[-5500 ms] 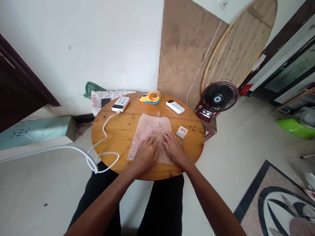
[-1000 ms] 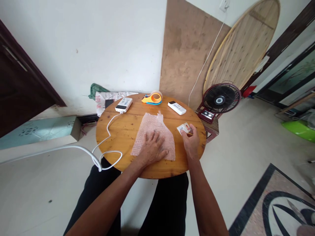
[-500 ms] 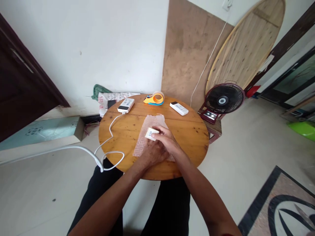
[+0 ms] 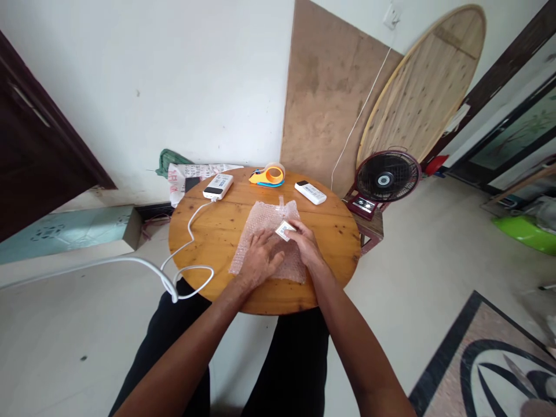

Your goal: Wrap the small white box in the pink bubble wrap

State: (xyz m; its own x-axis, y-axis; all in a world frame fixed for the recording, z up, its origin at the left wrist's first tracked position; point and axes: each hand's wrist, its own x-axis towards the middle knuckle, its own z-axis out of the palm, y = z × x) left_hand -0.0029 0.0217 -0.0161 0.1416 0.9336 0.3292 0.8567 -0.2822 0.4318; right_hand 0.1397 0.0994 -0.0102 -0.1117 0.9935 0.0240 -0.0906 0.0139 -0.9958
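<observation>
Your R hand [image 4: 306, 244] pinches the box [image 4: 284, 230] over the bubble wrap [image 4: 259, 219]; your L hand [image 4: 258, 259] lies spread on the wrap. Rnd wood table [image 4: 219, 237] w/ tape [image 4: 268, 175] & 2 wht gadgets [image 4: 311, 193] at back; wht wall [image 4: 195, 75] behind, fan [image 4: 386, 176] on stool [image 4: 369, 226] to R.

I classify this room as part of a home. Identifying features: a small round wooden table [image 4: 208, 231], set by a white wall [image 4: 174, 69]; a household fan [image 4: 383, 180], placed on a low wooden stand [image 4: 369, 223]; a large round wooden board [image 4: 425, 87], leaning on edge; a wall socket [image 4: 391, 16] with cord [image 4: 362, 110]; a dark door [image 4: 35, 150]; a glass-panelled door [image 4: 516, 133] with a plant design; a pale floor [image 4: 382, 330] with a decorative inlay [image 4: 516, 359].
</observation>
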